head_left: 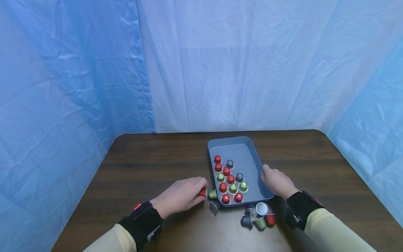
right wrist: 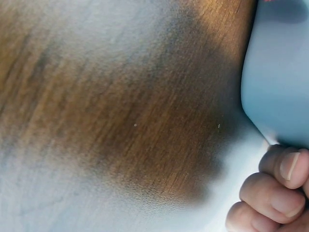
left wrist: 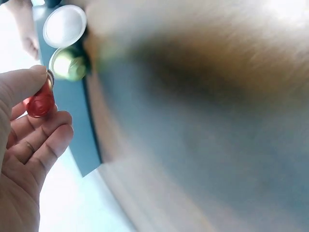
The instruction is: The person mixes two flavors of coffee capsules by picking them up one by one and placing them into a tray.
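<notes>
L hand pinches red capsule, might bump green capsule nearby — R hand grips tray edge, so a tilt cd topple upright pods

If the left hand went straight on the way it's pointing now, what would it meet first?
Most likely the green capsule lying outside the tray, just past the red capsule the left hand pinches. The tray's wall seems next, though exact gaps are hard to judge.
</notes>
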Demonstrator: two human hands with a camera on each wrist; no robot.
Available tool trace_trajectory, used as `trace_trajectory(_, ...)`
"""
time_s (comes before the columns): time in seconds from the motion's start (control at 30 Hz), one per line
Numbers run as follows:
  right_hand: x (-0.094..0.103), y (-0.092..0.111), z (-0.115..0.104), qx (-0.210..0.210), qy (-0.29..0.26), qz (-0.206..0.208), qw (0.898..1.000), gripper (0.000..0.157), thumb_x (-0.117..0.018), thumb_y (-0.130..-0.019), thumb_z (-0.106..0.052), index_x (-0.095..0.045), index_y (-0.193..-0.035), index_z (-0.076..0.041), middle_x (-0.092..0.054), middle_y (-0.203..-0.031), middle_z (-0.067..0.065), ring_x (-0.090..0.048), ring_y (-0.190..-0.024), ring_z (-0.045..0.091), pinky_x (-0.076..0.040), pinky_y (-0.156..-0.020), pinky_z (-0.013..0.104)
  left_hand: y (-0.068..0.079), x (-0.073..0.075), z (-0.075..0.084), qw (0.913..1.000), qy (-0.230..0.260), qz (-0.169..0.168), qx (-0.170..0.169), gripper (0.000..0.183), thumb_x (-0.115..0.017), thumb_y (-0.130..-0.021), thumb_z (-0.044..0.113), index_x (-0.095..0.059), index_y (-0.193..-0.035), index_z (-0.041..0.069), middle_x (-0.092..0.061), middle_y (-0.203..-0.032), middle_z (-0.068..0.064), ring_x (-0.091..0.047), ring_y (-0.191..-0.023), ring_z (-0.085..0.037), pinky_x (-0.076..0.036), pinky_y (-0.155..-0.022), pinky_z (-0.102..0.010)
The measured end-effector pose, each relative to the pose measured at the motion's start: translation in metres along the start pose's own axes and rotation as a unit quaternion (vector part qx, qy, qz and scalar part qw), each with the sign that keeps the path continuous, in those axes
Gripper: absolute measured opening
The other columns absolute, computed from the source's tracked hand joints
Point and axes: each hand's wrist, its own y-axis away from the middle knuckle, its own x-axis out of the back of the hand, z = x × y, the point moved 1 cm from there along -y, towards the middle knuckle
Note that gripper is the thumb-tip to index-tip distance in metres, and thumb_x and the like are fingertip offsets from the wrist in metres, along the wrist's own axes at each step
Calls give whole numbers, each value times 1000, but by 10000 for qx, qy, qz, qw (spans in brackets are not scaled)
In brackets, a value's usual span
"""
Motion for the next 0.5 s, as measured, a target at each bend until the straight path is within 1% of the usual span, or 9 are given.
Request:
trace_trajectory(0.13,0,0,1,70,19,58,10000,16,-52,-106,-15,-52,-102,0,-52,-71,8,-56,-64,21,-43,-56,33,-6,10,2,9993,-222,199,-234,40,-81,-89,28,-64,-123,17,-62,-101,8,-60,-88,-4,-55,-82,-22)
trace_trajectory(0.23,1,1,0,111,22,77,9999,16,-51,-106,-15,-51,-101,0,-52,-71,8,-56,-64,20,-43,-56,33,-12,16,5,9974,-465,330,-435,43,-81,-89,29,-67,-128,17,-63,-106,5,-62,-91,-6,-55,-84,-22)
trace_trajectory(0.37,1,0,1,98,-5,44,9999,16,-51,-106,-15,-51,-102,0,-52,-71,8,-56,-65,21,-44,-56,33,-22,23,8,9944,-693,427,-680,43,-82,-88,28,-70,-128,17,-64,-106,4,-63,-92,-6,-55,-83,-20)
trace_trajectory(0.5,0,0,1,98,-29,24,9999,16,-52,-106,-16,-51,-102,0,-52,-71,8,-57,-65,21,-44,-56,33,-33,28,11,9911,-910,460,-857,43,-83,-87,27,-72,-127,17,-65,-106,2,-65,-95,-7,-55,-86,-19)
